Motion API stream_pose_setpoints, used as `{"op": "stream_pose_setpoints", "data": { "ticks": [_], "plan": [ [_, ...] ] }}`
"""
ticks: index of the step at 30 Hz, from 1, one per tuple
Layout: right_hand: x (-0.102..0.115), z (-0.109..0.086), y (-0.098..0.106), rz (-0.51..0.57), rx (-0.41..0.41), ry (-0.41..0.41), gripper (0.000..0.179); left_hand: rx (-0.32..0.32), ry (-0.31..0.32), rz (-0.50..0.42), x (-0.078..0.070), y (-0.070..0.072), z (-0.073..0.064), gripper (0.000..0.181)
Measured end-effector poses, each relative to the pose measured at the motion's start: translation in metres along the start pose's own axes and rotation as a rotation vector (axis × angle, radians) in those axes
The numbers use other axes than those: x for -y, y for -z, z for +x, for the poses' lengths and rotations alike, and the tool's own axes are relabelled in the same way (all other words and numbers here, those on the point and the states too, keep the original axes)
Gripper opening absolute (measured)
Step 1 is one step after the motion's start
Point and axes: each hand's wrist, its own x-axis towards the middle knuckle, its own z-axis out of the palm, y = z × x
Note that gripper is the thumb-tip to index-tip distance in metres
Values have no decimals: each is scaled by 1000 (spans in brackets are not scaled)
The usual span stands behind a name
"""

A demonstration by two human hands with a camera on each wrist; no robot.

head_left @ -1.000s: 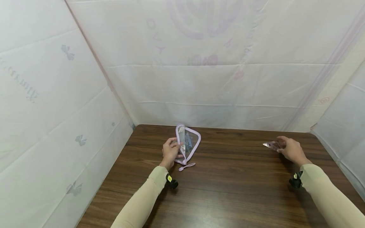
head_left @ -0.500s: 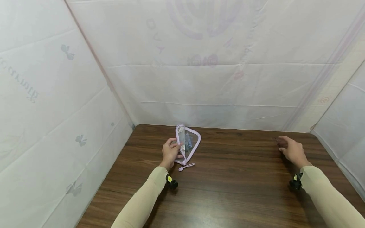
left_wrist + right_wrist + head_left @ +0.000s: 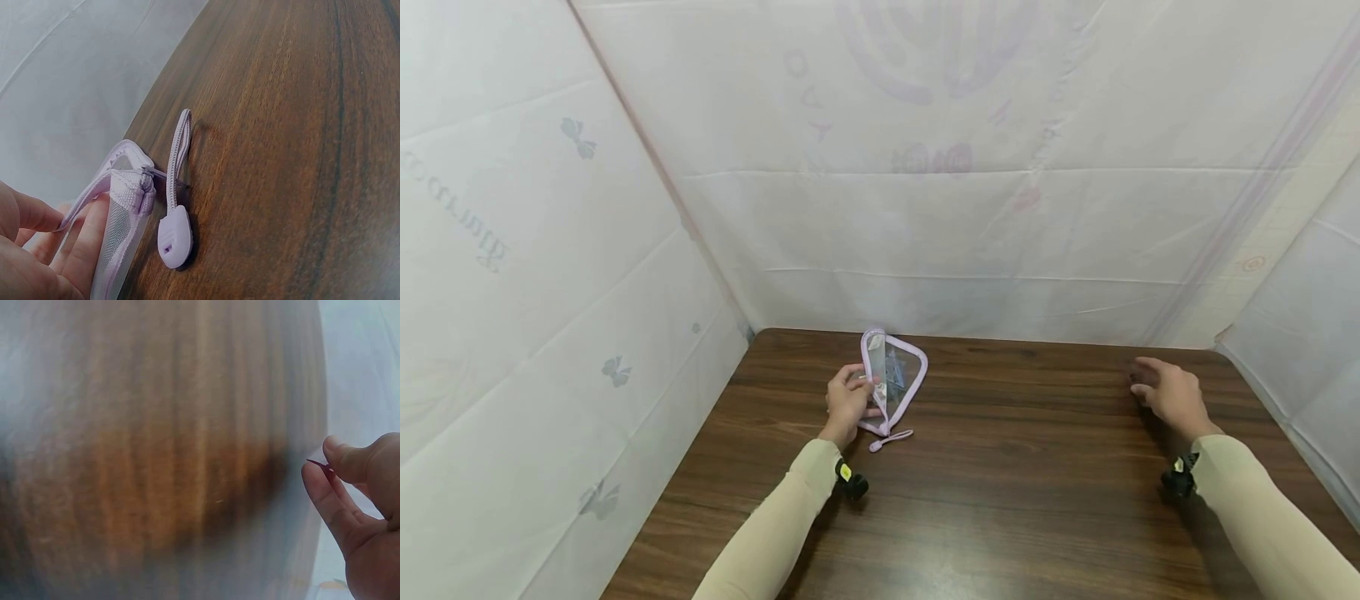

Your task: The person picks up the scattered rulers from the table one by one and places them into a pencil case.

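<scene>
On the left of the table, my left hand (image 3: 847, 402) holds open the rim of a clear zip pouch (image 3: 914, 350) with lilac edging, thumb and fingers on its near side. A bluish transparent piece with markings (image 3: 895, 369) shows inside. In the left wrist view, a lilac zipper pull (image 3: 175, 237) hangs from the pouch's corner onto the table. Far to the right, my right hand (image 3: 1175, 400) pinches a thin clear set square between thumb and forefinger. Seen nearly edge-on, it appears as a dark red sliver (image 3: 320, 465) in the right wrist view.
The dark wood table (image 3: 1000, 483) has its back edge against a white printed sheet (image 3: 970, 250). More sheeting (image 3: 550, 333) rises along the left side, and another sheet (image 3: 1300, 333) stands on the right. A small black camera (image 3: 852, 483) sits at the left wrist.
The set square in my right hand has turned from showing its broad triangular face to nearly edge-on. My left hand and the pouch have stayed in place.
</scene>
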Motion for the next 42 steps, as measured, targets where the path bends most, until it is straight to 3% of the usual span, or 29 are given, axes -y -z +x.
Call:
{"op": "stream_pose_setpoints", "data": {
  "ticks": [5,9,21,31,42],
  "plan": [
    [7,5,6,30,11,26,53,-5,-7,0,0,1,0,33],
    [13,8,10,52,23,-2,54,-9,-7,-1,0,0,0,33],
    [25,14,12,58,-77,16,49,-15,-17,-8,2,0,-1,33],
    [37,19,8,177,-67,-52,48,-12,-14,-13,2,0,0,33],
    [40,23,6,209,-61,-115,49,-14,-10,-3,2,0,-1,34]
  ]
}}
